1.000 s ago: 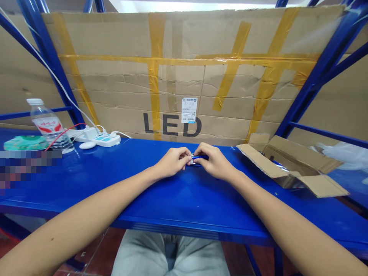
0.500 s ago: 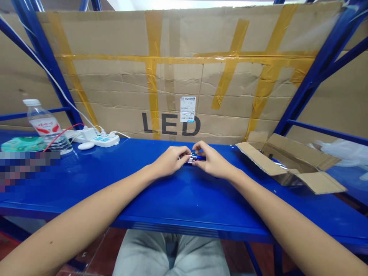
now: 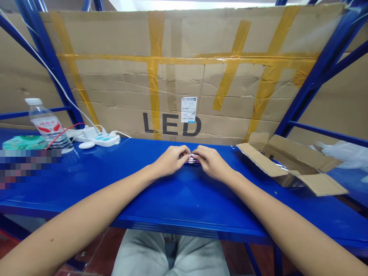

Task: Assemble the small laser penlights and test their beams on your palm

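A small blue cylinder (image 3: 192, 163) with a silver band is pinched by the curled fingers of the left hand (image 3: 171, 161) and right hand (image 3: 212, 163), at twelve o'clock on the blue counter (image 3: 86, 191); the hands are kept close together, so it is held steady.

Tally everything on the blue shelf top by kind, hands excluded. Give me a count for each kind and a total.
Plastic water bottle: 1
Green wipes packet: 1
White plug adapter: 1
White power strip: 1
White oval mouse: 1
Open cardboard box: 1
Small blue and metal item: 1
Total: 7
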### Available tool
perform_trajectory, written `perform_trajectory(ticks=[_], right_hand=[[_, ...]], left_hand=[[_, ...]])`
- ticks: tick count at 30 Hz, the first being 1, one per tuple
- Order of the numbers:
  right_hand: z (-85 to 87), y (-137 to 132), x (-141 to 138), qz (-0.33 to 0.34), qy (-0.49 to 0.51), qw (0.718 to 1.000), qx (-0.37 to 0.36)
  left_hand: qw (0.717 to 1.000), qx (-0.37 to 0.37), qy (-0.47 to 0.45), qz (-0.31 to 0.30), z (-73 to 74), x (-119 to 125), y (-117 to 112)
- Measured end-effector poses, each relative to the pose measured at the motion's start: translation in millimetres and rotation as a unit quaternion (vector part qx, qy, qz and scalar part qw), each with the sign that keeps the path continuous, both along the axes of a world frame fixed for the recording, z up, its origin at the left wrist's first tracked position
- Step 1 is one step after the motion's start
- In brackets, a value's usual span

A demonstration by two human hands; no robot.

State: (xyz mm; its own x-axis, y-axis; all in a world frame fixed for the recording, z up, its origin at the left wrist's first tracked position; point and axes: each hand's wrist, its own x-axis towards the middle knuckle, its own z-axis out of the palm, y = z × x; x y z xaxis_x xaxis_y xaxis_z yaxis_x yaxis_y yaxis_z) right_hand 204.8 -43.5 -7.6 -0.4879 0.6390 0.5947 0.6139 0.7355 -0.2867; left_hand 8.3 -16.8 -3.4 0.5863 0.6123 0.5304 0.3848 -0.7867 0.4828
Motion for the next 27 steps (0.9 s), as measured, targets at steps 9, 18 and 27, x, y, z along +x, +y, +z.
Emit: perform_trajectory(ticks=[9, 18, 27], right_hand=[[3.1, 0, 4, 0.021, 0.028, 0.999, -0.002], [6.0, -2, 2, 0.022, 0.020, 0.998, -0.062], [10.6, -3, -1, -0.010, 0.052, 0.984, -0.168]], left_hand=[[1.000, -0.010, 0.008, -0.009, 1.9, -1, -2], [0.999, 0.033, 0.035, -0.015, 3.0, -2, -4], [0.997, 0.041, 0.062, -0.013, 1.9, -2, -3]])
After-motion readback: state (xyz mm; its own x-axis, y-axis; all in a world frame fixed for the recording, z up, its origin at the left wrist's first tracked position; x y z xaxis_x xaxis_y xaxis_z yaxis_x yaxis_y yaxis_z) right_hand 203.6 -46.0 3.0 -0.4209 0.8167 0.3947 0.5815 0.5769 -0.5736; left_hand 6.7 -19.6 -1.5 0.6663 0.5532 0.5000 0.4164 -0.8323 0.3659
